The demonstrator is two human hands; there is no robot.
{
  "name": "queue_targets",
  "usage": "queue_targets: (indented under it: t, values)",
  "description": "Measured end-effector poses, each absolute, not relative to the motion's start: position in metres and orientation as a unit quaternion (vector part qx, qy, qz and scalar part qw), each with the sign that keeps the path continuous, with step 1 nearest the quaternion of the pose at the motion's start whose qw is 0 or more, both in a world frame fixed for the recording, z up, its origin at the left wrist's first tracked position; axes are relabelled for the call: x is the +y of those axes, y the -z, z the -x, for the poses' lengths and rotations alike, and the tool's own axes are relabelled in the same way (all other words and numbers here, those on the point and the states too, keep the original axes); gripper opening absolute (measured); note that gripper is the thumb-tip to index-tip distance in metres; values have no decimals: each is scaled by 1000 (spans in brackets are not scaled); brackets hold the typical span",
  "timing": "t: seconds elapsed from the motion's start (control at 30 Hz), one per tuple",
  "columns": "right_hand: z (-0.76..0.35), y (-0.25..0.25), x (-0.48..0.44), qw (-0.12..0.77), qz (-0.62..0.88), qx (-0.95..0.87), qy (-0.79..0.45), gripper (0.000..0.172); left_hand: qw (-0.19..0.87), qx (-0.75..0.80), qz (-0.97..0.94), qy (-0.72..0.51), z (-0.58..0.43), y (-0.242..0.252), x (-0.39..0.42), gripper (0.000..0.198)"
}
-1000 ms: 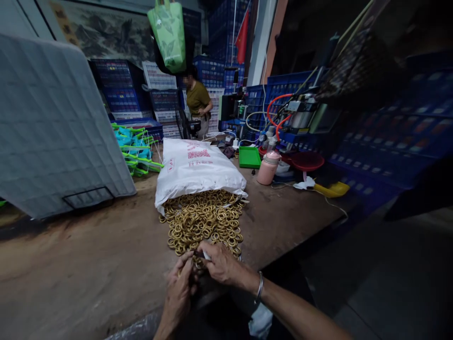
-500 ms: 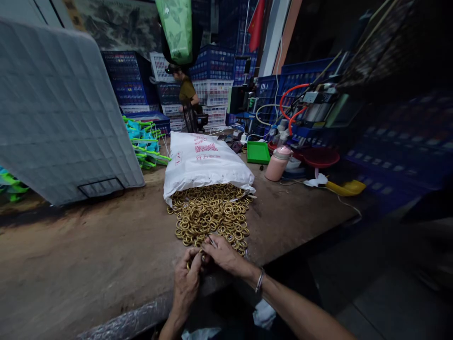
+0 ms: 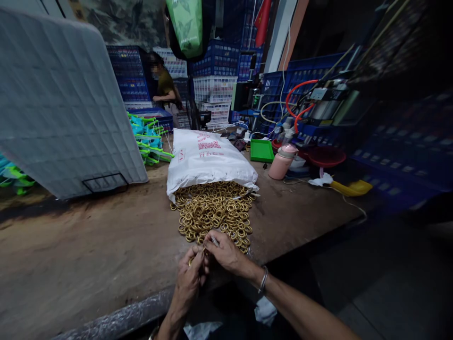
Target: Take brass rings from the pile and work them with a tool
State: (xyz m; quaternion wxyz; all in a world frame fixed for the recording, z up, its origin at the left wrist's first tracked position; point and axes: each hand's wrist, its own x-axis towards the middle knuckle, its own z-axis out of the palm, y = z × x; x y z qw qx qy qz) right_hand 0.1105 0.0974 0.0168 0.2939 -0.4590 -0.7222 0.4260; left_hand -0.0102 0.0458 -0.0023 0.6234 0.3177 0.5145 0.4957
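My left hand [image 3: 191,271] is closed around a brass-coloured ring, mostly hidden by the fingers. Beside it, almost touching, my right hand [image 3: 226,255] is closed on a small slim metal tool [image 3: 214,241]; its exact kind I cannot make out. Both hands meet at the near edge of a heap of brass-coloured rings [image 3: 215,212]. These rings spill from the mouth of a white woven sack [image 3: 212,163] with red print, lying on its side on the brown table [image 3: 106,245].
A pale ribbed panel [image 3: 71,104] stands at left, with green and blue items [image 3: 150,141] behind it. To the right are a pink bottle [image 3: 281,163], a green tray [image 3: 262,151] and a red dish [image 3: 325,156]. Beyond the table a person [image 3: 166,89] passes stacked crates [image 3: 215,89].
The fingertips of both hands have shifted slightly and remain together at the ring. In the background the person has moved left. The whole view has shifted a little.
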Motion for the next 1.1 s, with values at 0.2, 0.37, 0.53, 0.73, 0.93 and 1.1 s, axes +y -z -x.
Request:
queue_targets:
  t: [0.2,0.37,0.53,0.73,0.93,1.1]
  values:
    - [-111,-15,99,306,439,-717,-447,26,655,460,-295,-521,11,-2,42,28]
    - [-115,-11,97,260,469,-775,-333,17,648,462,-272,-541,11,-1,43,27]
    - [-118,-13,88,155,460,-849,-209,17,635,439,-293,-564,11,5,46,27]
    - [-116,-16,85,111,470,-857,-177,22,619,481,-284,-552,10,9,47,32]
    - [-114,-20,85,79,481,-855,-174,21,597,512,-299,-540,10,7,48,36]
    - [-121,-16,96,68,506,-849,-139,23,600,511,-355,-503,9,-11,35,34]
